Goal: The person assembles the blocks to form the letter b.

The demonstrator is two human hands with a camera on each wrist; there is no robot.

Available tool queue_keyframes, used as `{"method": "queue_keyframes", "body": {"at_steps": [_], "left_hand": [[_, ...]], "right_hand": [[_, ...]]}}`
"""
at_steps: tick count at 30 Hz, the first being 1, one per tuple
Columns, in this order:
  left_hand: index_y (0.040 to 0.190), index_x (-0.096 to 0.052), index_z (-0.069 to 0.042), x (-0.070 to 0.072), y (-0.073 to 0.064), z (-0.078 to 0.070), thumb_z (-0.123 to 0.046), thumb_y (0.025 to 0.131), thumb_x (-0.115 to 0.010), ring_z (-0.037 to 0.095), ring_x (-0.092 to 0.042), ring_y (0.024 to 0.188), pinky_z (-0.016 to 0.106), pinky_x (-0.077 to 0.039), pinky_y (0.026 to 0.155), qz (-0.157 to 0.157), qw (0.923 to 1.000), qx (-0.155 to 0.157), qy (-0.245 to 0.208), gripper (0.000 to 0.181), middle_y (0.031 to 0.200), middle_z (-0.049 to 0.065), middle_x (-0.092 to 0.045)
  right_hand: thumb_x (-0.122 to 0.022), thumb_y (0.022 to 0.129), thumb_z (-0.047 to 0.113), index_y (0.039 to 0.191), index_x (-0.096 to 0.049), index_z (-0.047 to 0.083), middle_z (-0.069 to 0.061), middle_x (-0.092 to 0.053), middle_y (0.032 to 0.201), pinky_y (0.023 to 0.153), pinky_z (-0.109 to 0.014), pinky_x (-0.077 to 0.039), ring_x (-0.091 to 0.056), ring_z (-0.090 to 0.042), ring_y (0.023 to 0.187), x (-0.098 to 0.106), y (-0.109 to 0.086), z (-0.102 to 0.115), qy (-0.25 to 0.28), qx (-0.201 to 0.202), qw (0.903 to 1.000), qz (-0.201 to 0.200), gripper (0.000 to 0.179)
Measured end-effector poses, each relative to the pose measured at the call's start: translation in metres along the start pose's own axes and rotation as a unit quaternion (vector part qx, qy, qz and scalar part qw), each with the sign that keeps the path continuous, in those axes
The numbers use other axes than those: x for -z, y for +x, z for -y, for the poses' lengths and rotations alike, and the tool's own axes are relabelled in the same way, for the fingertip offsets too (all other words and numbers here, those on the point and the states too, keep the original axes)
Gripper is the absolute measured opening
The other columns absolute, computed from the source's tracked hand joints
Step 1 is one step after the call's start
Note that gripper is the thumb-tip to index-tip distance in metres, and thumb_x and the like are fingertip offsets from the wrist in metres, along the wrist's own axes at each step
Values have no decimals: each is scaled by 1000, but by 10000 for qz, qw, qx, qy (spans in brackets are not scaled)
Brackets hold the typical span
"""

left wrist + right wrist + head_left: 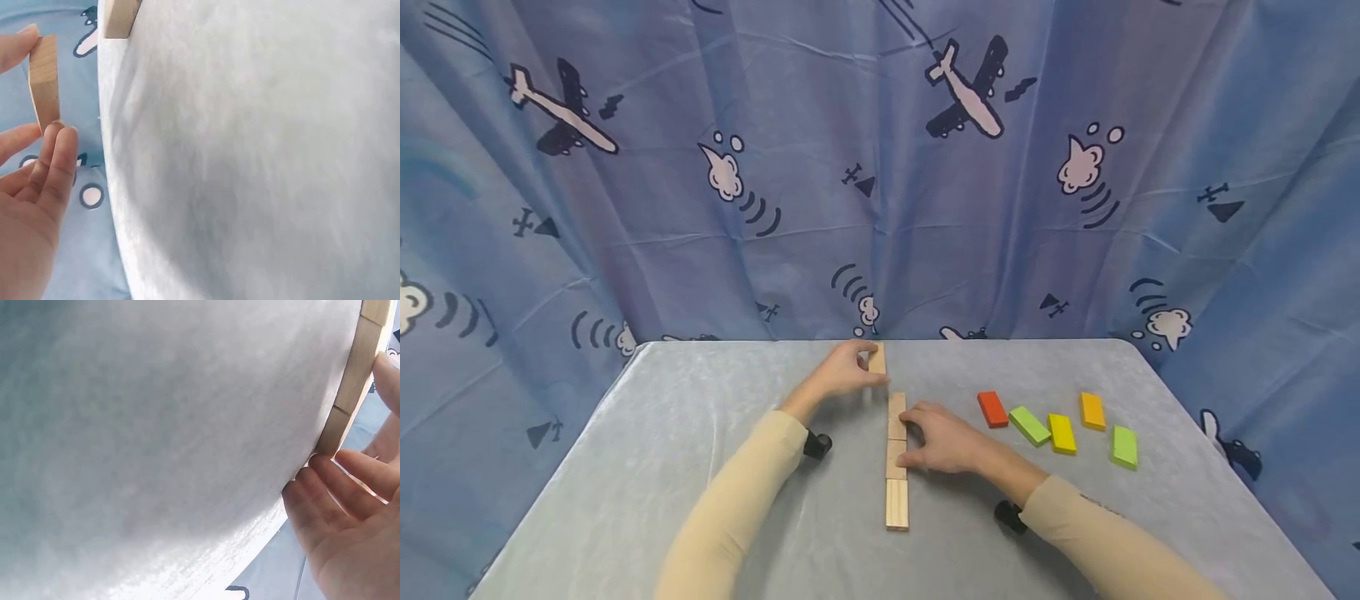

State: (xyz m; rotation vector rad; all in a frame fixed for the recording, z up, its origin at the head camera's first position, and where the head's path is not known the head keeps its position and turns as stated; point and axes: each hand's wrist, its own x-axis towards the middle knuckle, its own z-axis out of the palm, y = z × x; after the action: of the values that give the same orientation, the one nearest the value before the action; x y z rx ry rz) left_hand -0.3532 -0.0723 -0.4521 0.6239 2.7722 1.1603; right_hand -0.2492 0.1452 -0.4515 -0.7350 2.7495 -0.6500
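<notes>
Three plain wooden blocks stand end to end in a straight row, with a far block [897, 408], a middle block [896, 454] and a near block [897, 504]. My left hand [846, 369] pinches another wooden block [45, 78] between thumb and fingertips, beyond the row's far end and slightly left of it. Along the row's right side is my right hand [946, 440], its thumb at the middle block and its fingertips at the far one. In the right wrist view, those fingers [347, 500] are fairly straight, right at the end of the row.
Several coloured blocks lie scattered on the right of the grey-white covered table [715, 425]: a red block [992, 409], green ones such as the green block [1124, 447], and yellow ones such as the yellow block [1062, 433]. A blue patterned curtain [820, 192] hangs behind the far edge.
</notes>
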Motion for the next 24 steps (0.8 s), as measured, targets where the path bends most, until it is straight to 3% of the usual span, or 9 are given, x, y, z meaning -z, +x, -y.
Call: {"method": "queue_keyframes", "body": {"at_steps": [7,10,14,19,24], "left_hand": [[137,-60,1,-16,13,4,-33,82,-84,18,-64,95,31,-54,76,-102,9993,85,-351,69,129,15,-65],[128,-64,4,-23,18,5,-32,83,-83,16,-59,86,28,-49,71,-107,9994,-44,-316,61,115,17,-68],[125,-64,7,-29,23,3,-31,82,-83,18,-54,83,31,-48,74,-52,9997,-123,-217,61,99,15,-64],[134,-60,7,-35,26,0,-31,81,-84,25,-61,107,39,-51,97,76,9999,40,-95,70,122,16,-66],[137,-59,4,-39,28,-2,-34,81,-85,30,-54,131,42,-43,110,254,9995,97,183,71,139,17,-59]], "right_hand": [[-84,83,36,133,-61,-3,-12,-61,122,95,-44,-49,-55,-24,108,-1,1,0,-65,64,10000,4,67],[-83,84,37,134,-61,-2,-11,-61,122,94,-43,-49,-55,-22,106,-1,0,0,-116,19,9999,19,67],[-83,84,36,135,-61,-2,-11,-60,124,96,-43,-49,-55,-23,109,0,1,0,-149,46,9999,20,67],[-83,84,36,135,-60,-3,-14,-60,127,99,-45,-48,-56,-26,114,0,1,0,-124,124,9998,35,67],[-83,85,36,136,-60,-1,-15,-59,132,103,-46,-47,-55,-28,121,-1,1,-1,-95,37,9999,63,67]]}}
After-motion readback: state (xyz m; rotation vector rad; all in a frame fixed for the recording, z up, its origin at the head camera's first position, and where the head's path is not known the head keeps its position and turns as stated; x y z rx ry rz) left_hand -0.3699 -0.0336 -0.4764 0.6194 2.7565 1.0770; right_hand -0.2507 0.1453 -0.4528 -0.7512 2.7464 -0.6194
